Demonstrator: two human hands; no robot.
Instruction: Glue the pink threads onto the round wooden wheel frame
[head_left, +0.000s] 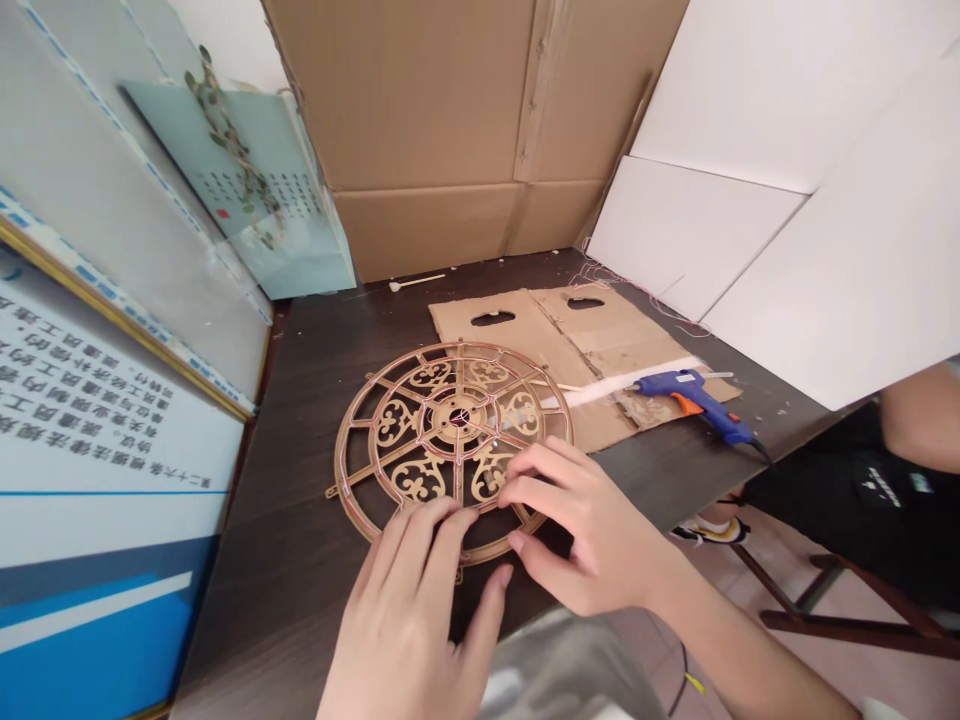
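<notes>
A round, gold-coloured openwork wheel panel (459, 412) with scroll ornaments lies on the dark table, its far right part over a cardboard sheet. Thin reddish-white wire (379, 455) runs along its rings and hub. My left hand (412, 590) rests on the near side of the wheel, fingers stretched over the rim and thumb apart. Close beside it, my right hand (581, 525) reaches in from the right, its bent fingertips at the inner ring and its thumb at the outer rim, with a gap between them. Whether those fingertips touch the wire is unclear.
A blue glue gun (679, 390) with an orange trigger lies on the flat cardboard sheet (517, 325). Behind it stand a cardboard wall (442, 100) and white boards (757, 110). A cotton swab (416, 283) lies at the back. Another person's leg (922, 420) shows at right.
</notes>
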